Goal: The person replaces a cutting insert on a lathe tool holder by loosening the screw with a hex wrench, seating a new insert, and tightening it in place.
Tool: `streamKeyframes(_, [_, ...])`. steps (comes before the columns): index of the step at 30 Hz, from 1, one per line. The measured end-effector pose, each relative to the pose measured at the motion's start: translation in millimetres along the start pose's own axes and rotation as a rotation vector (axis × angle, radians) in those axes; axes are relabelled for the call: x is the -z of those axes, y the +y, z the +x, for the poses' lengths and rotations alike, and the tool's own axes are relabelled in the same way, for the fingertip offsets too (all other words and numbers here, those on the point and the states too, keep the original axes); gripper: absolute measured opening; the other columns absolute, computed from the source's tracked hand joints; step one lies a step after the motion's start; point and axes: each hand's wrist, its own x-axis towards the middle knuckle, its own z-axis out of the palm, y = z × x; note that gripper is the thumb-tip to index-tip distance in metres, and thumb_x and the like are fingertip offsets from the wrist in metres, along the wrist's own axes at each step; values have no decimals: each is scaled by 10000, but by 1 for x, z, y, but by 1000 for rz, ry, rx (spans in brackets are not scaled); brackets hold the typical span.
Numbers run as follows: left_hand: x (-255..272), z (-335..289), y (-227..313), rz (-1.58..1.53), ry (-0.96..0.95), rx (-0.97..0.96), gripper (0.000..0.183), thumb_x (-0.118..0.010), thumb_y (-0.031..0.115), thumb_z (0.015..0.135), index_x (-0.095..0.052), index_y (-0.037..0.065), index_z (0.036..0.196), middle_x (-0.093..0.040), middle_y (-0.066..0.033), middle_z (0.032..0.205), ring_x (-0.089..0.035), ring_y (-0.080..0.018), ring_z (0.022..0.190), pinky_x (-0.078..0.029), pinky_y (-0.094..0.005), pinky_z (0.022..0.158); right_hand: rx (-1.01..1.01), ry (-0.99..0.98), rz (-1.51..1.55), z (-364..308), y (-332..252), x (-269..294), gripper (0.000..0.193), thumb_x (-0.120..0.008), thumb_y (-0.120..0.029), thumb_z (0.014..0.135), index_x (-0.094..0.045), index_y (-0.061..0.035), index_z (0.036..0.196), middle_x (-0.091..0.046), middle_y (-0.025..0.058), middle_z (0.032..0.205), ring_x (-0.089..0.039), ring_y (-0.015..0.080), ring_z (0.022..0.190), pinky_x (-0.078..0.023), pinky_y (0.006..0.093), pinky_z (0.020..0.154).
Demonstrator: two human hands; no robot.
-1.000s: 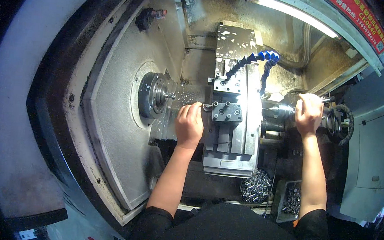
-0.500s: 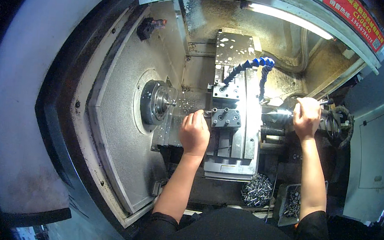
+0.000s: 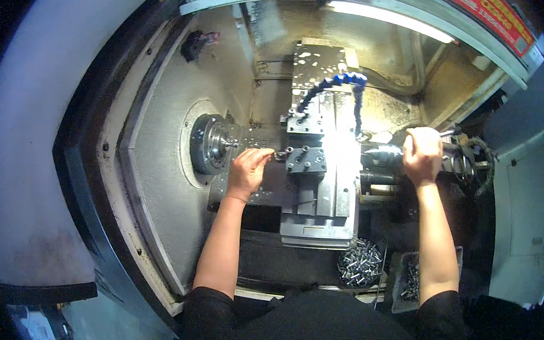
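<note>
My left hand (image 3: 247,171) is closed in a pinch between the chuck and the tool block; whatever its fingertips hold is too small to make out. Just right of those fingertips, a short tool (image 3: 280,155) juts from the dark bolted tool block (image 3: 306,160). Further left is the round chuck (image 3: 209,144), with a small shiny metal part (image 3: 230,144) sticking out of its centre. Over at the tailstock (image 3: 383,155), my right hand (image 3: 422,156) is wrapped round a lever (image 3: 447,132) whose dark knob end shows beyond the fist.
Blue segmented coolant hoses (image 3: 340,81) arch over the slide (image 3: 337,194). Below it lies a heap of small metal pins (image 3: 360,263). A grey bin (image 3: 395,285) with more small parts stands beside my right forearm. The machine's door frame (image 3: 139,153) runs along the left.
My left hand has shifted left, away from the tool block and closer to the chuck. My right hand stays at the lever. The whole view has shifted slightly.
</note>
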Motion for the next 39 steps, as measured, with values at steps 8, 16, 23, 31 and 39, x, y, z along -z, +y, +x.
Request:
streamKeyframes(8, [-62,31,32,-11,485,561,243,-544,121,1097,-711,65,1265,-772,-151,994,-758,-287,934,-585,-404,850,7,22,0,-1,13,-3,148,-733,-232,821,-721,-87,846,-711,134,945,-654,363,1016,-497,499,962])
streamKeyframes(16, [-73,33,-21,160,687,219,297,-441,166,1150,-675,32,1274,-747,-237,1168,-715,-450,1071,-557,-497,888,-9,48,44,-4,-1,9,115,-760,-171,802,-769,-97,890,-733,121,963,-683,326,997,-521,475,960])
streamKeyframes(23, [-67,40,-20,106,522,167,300,-424,176,1159,-642,8,1277,-731,-244,1153,-703,-452,1053,-547,-483,892,-54,21,14,-2,0,21,164,-735,-241,823,-708,-116,927,-704,91,965,-658,298,1029,-518,453,972])
streamKeyframes(31, [-66,47,-2,195,669,150,282,-481,173,1136,-699,-5,1131,-736,-208,1002,-701,-387,838,-577,-471,744,-55,-46,23,-5,7,9,249,-752,-256,823,-721,-90,1006,-702,102,1043,-649,310,1097,-518,467,1014])
streamKeyframes(39, [-61,46,-1,244,607,58,295,-462,188,1144,-700,14,1127,-729,-213,1003,-700,-409,826,-573,-472,729,-33,-24,51,-6,4,21,251,-749,-260,832,-679,-78,990,-671,99,1005,-620,307,1055,-522,458,956])
